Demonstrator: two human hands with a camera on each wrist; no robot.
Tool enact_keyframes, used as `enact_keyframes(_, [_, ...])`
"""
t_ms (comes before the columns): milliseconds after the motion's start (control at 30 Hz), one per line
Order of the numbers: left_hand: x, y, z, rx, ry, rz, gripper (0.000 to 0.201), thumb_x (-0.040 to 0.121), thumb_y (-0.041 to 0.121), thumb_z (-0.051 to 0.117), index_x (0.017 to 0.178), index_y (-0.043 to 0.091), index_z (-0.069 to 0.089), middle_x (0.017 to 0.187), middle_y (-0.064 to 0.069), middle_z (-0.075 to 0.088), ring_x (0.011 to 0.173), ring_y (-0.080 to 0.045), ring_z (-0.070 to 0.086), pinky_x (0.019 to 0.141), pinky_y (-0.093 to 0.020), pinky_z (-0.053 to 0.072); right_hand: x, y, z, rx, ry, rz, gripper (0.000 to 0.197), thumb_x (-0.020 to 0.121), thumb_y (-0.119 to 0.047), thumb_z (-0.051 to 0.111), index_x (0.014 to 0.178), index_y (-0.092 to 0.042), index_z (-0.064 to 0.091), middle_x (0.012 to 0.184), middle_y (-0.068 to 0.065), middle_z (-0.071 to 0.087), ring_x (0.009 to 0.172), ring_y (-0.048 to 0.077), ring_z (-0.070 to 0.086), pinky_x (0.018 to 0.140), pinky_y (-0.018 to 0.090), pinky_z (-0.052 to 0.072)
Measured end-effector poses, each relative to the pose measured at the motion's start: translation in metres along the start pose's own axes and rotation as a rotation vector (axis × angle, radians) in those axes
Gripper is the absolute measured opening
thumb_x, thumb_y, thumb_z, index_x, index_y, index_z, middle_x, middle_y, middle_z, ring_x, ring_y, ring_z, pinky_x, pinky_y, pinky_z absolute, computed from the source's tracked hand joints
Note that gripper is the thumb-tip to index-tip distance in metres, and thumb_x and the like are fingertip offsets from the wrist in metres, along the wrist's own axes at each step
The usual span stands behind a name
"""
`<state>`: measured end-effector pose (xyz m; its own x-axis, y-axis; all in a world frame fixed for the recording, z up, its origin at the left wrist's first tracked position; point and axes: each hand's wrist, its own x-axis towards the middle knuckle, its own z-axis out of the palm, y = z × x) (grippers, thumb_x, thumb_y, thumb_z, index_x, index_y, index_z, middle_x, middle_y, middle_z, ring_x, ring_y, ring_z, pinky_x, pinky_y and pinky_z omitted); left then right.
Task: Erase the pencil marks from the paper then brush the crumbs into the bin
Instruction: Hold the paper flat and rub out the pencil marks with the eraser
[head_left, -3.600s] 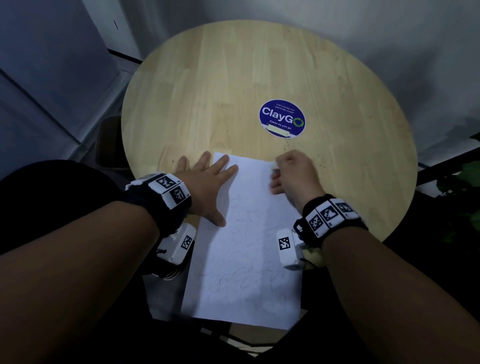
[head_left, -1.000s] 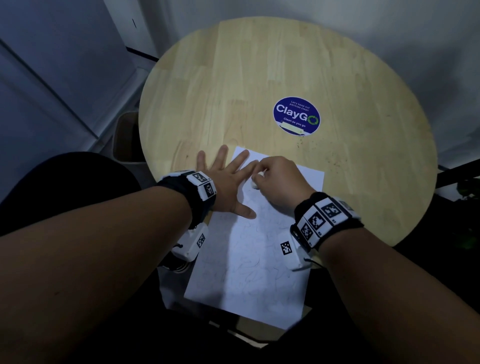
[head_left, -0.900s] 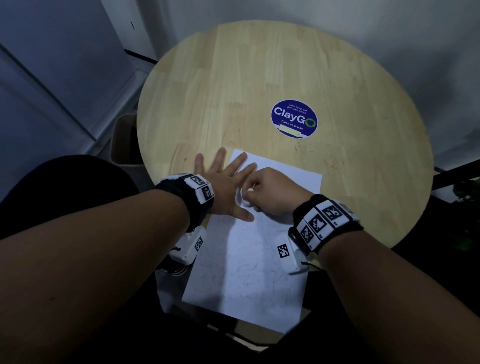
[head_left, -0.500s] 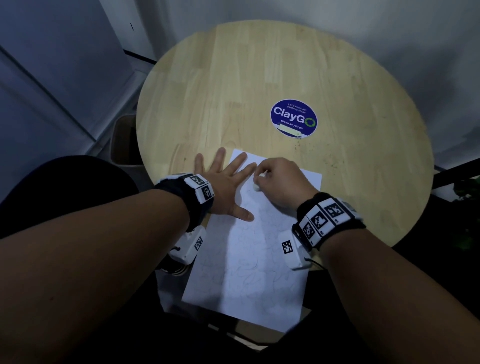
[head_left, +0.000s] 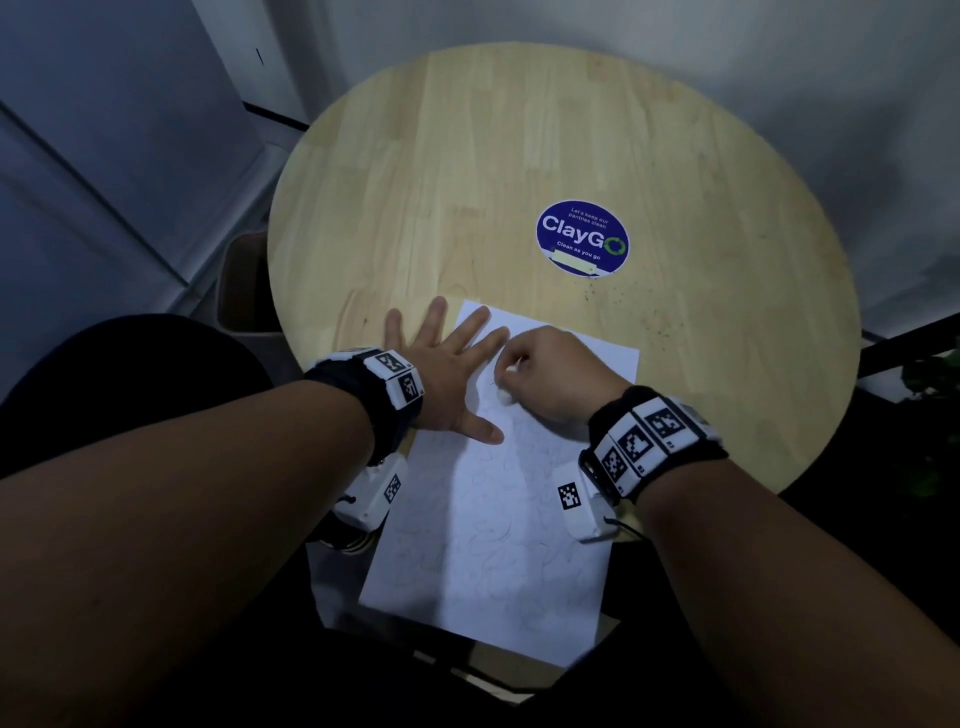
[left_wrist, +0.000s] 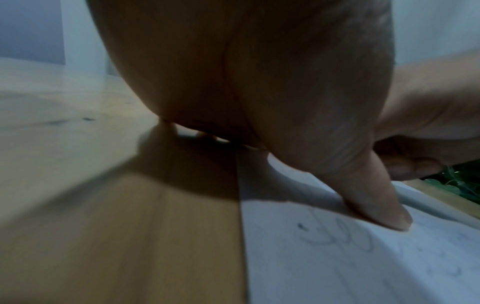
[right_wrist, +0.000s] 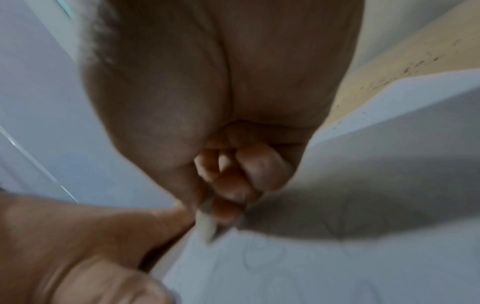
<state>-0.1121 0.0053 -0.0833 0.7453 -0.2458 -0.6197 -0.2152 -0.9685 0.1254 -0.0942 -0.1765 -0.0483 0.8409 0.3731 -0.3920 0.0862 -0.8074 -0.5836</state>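
Erasing was the step in hand: right hand pinched a small white eraser against the white pencil-scribbled paper sheet at the round wooden counter's six o'clock edge, left hand spread flat pinning it, and next came rubbing nearer marks.

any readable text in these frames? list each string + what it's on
"ClayGo" – large white lettering on the round blue sticker on the wooden table.
"Let's keep our pantries clean" – small line at the sticker's top.
"Clean as you go" – small line under the brand.
Pencil marks on the paper: scribbles, no readable words.
Wristband markers: black-and-white coded squares, no text.
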Motion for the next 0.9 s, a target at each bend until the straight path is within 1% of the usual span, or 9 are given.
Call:
enact_keyframes(67, [0.0001, 0.0007, -0.0010, -0.008, -0.011, -0.006, 0.132, 0.066, 0.103, 0.049, 0.154, 0.049, -0.034, 0.163, 0.016, -0.044, 0.151, -0.036, -0.040, 0.115, -0.079, -0.013, 0.0001, 0.0004, -0.0013, 0.012, 0.136, 0.004, 0.015, 0.099, -0.017, 0.064, 0.089, -0.021, 0.075, 0.080, -0.008, 0.071, 0.075, 0.009, 0.067, 0.063, 0.026, 0.047])
enact_keyframes(233, [0.0008, 0.0002, 0.0005, 0.007, 0.001, -0.002, 0.133, 0.064, 0.104, 0.048, 0.154, 0.049, -0.033, 0.164, 0.017, -0.042, 0.152, -0.037, -0.038, 0.115, -0.080, -0.010, -0.0018, -0.0029, -0.0022, -0.041, -0.101, 0.000, 0.018, 0.095, -0.013, 0.063, 0.083, -0.020, 0.075, 0.073, -0.009, 0.075, 0.071, 0.007, 0.071, 0.068, 0.029, 0.055])
enact_keyframes(333, [0.0003, 0.0012, -0.0002, -0.003, -0.003, -0.008, 0.132, 0.067, 0.103, 0.049, 0.154, 0.049, -0.034, 0.164, 0.017, -0.042, 0.152, -0.036, -0.039, 0.115, -0.080, -0.011, 0.0014, 0.0004, -0.0017, 0.002, 0.119, 0.022, 0.018, 0.098, -0.016, 0.062, 0.085, -0.022, 0.074, 0.079, -0.008, 0.073, 0.076, 0.011, 0.069, 0.066, 0.030, 0.053])
enact_keyframes(367, [0.0000, 0.0012, -0.0003, -0.007, -0.006, -0.009, 0.132, 0.067, 0.103, 0.049, 0.154, 0.049, -0.034, 0.164, 0.017, -0.042, 0.152, -0.036, -0.039, 0.115, -0.080, -0.011, 0.0023, 0.0015, -0.0030, -0.012, 0.122, 0.021, 0.018, 0.098, -0.017, 0.062, 0.085, -0.022, 0.073, 0.078, -0.009, 0.071, 0.075, 0.011, 0.067, 0.065, 0.030, 0.051])
enact_keyframes(500, [0.0000, 0.0005, 0.0000, -0.001, 0.000, -0.002, 0.132, 0.065, 0.104, 0.048, 0.155, 0.049, -0.031, 0.164, 0.017, -0.041, 0.152, -0.037, -0.038, 0.114, -0.080, -0.010, -0.0017, -0.0007, -0.0022, -0.025, -0.145, 0.028, 0.020, 0.095, -0.012, 0.062, 0.083, -0.021, 0.075, 0.075, -0.005, 0.078, 0.072, 0.016, 0.075, 0.069, 0.033, 0.060])
enact_keyframes(633, [-0.0003, 0.0014, -0.0005, -0.008, -0.005, -0.007, 0.131, 0.067, 0.103, 0.049, 0.155, 0.049, -0.033, 0.164, 0.016, -0.042, 0.152, -0.036, -0.039, 0.115, -0.080, -0.012, -0.0006, 0.0005, -0.0029, 0.016, 0.121, 0.014, 0.019, 0.099, -0.016, 0.062, 0.086, -0.021, 0.074, 0.076, -0.007, 0.073, 0.073, 0.008, 0.066, 0.065, 0.027, 0.046])
enact_keyframes(767, [0.0005, 0.0003, 0.0012, -0.001, 0.010, -0.002, 0.132, 0.065, 0.104, 0.048, 0.155, 0.050, -0.032, 0.164, 0.017, -0.041, 0.153, -0.037, -0.037, 0.114, -0.081, -0.010, -0.0039, -0.0028, -0.0046, 0.025, -0.148, 0.069, 0.018, 0.097, -0.011, 0.063, 0.085, -0.017, 0.075, 0.074, 0.000, 0.078, 0.062, 0.012, 0.070, 0.062, 0.027, 0.052])
enact_keyframes(800, [0.0006, 0.0004, 0.0010, 0.000, 0.011, -0.002, 0.132, 0.065, 0.104, 0.048, 0.155, 0.049, -0.032, 0.164, 0.017, -0.041, 0.153, -0.037, -0.037, 0.114, -0.081, -0.010, -0.0039, -0.0020, -0.0026, 0.027, -0.136, 0.061, 0.018, 0.096, -0.012, 0.063, 0.085, -0.017, 0.076, 0.075, -0.001, 0.078, 0.063, 0.009, 0.070, 0.063, 0.026, 0.052])
enact_keyframes(900, [0.0005, 0.0014, 0.0003, 0.000, 0.007, -0.007, 0.131, 0.066, 0.103, 0.048, 0.155, 0.049, -0.033, 0.164, 0.017, -0.042, 0.152, -0.036, -0.038, 0.115, -0.080, -0.011, 0.0004, 0.0027, 0.0005, 0.054, 0.107, 0.035, 0.016, 0.098, -0.016, 0.065, 0.086, -0.021, 0.075, 0.077, -0.006, 0.073, 0.071, 0.010, 0.067, 0.064, 0.027, 0.047])
